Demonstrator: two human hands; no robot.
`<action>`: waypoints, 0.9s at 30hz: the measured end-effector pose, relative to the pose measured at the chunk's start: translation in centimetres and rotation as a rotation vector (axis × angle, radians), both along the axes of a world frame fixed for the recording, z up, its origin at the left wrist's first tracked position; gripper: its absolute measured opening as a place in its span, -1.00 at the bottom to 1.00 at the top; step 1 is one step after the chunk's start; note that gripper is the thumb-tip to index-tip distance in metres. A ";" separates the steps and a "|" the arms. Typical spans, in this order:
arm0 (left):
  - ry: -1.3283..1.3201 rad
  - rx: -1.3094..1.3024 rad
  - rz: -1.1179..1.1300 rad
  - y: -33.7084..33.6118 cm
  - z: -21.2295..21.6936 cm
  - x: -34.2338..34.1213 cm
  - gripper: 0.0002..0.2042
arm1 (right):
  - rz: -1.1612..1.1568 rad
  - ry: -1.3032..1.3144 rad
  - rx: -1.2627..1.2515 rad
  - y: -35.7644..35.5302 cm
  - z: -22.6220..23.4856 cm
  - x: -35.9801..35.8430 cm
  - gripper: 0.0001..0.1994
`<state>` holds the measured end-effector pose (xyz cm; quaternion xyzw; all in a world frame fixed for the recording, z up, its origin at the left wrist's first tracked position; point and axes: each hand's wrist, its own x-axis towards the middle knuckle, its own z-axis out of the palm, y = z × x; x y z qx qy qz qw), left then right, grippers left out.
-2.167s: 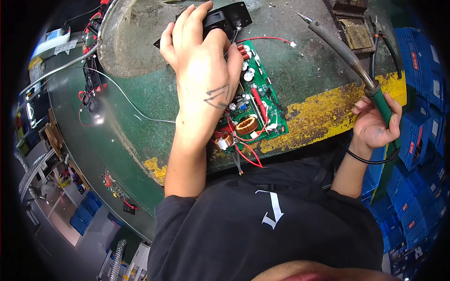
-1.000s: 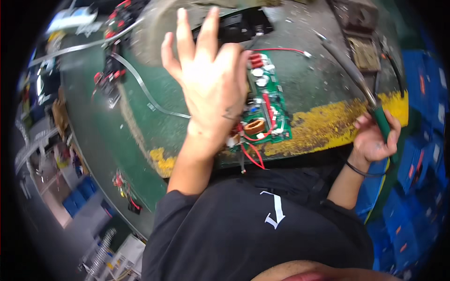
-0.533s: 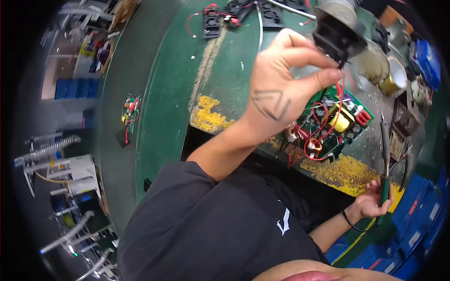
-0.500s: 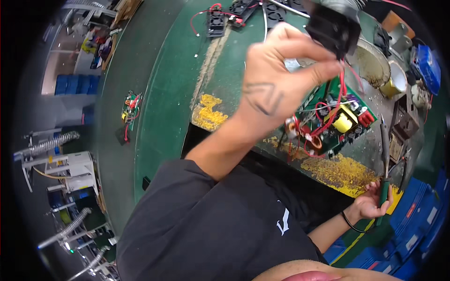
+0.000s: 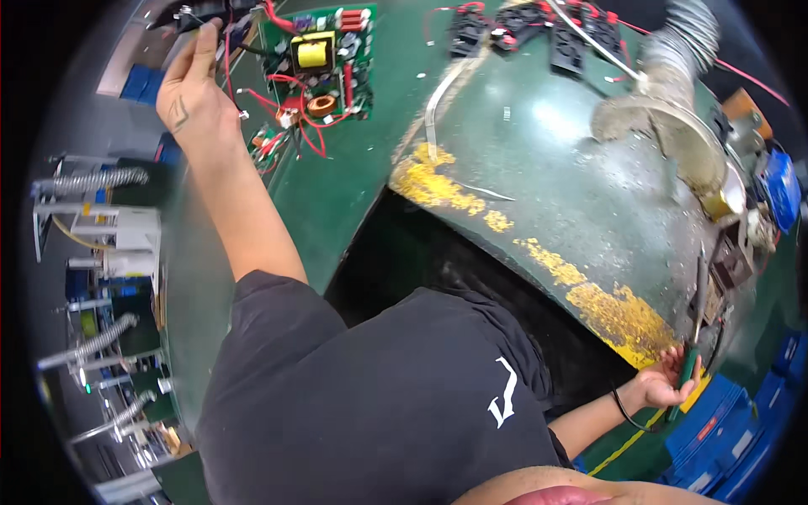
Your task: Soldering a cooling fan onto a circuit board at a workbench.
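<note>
My left hand (image 5: pixel 198 97) is raised at the upper left. Its thumb and fingers pinch a black fan (image 5: pixel 231 8), mostly cut off by the picture's upper rim. Beside that hand is a green circuit board (image 5: pixel 324 63) with a yellow transformer, a copper coil and loose red wires. Red and black leads run from the board toward the black fan. At the lower right, my right hand (image 5: pixel 663 380) is closed around the green handle of a soldering iron (image 5: pixel 692 362), its metal tip pointing up over the table edge.
A second small board (image 5: pixel 268 150) lies partly behind the first. Black fans (image 5: pixel 568 46) with red wires sit along the far side. A flexible duct with a wide hood (image 5: pixel 656 118) stands at the right, near a metal stand (image 5: pixel 732 252). Blue crates (image 5: pixel 715 429) are at the lower right.
My left hand has swung from the middle of the table to the upper left, carrying the fan and wired circuit board. My right hand keeps the soldering iron in nearly the same place.
</note>
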<state>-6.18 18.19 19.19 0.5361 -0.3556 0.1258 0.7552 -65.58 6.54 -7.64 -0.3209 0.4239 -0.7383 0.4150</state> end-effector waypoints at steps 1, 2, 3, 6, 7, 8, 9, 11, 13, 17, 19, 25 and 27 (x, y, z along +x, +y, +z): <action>0.013 0.090 0.165 1.6 -0.2 2.2 -0.78 | -0.002 0.001 0.018 -0.1 -0.1 -0.2 -0.48; -0.033 0.159 0.218 3.4 -0.8 4.3 -0.77 | 0.034 -0.038 0.013 -0.1 -0.1 -0.4 -0.48; -0.023 0.230 0.310 5.2 -1.4 6.3 -0.76 | 0.009 -0.006 0.025 -0.2 -0.2 -0.5 -0.47; -0.071 0.357 0.513 9.6 -3.7 12.0 -0.76 | -0.008 0.080 0.054 -0.5 -0.1 -0.6 -0.45; -0.068 0.361 0.521 10.9 -4.4 13.7 -0.76 | 0.030 0.056 0.042 -0.5 0.0 -0.4 -0.45; -0.077 0.354 0.556 12.0 -5.2 15.2 -0.77 | 0.009 0.077 0.066 -0.5 0.1 -0.3 -0.44; -0.065 0.352 0.598 12.8 -5.9 16.8 -0.77 | -0.031 0.118 0.096 -0.6 0.4 -0.2 -0.44; -0.122 0.438 0.708 13.5 -6.7 20.2 -0.77 | -0.062 0.097 0.095 -0.6 0.5 0.4 -0.45; -0.100 0.258 0.654 13.6 -7.5 23.4 -0.83 | -0.065 0.179 0.104 -0.4 0.9 0.7 -0.45; 0.106 0.056 0.734 12.1 -8.1 29.9 -0.83 | -0.090 0.232 0.094 -0.6 1.0 1.0 -0.46; 0.121 0.033 0.765 10.7 -8.5 32.8 -0.82 | -0.082 0.258 0.135 -0.7 1.0 0.8 -0.45; 0.301 0.148 0.751 8.5 -12.2 38.7 -0.83 | -0.042 0.291 0.147 -0.4 0.7 0.1 -0.45; 0.553 0.457 0.754 10.3 -13.5 40.3 -0.83 | -0.067 0.336 0.129 -0.4 0.5 0.0 -0.45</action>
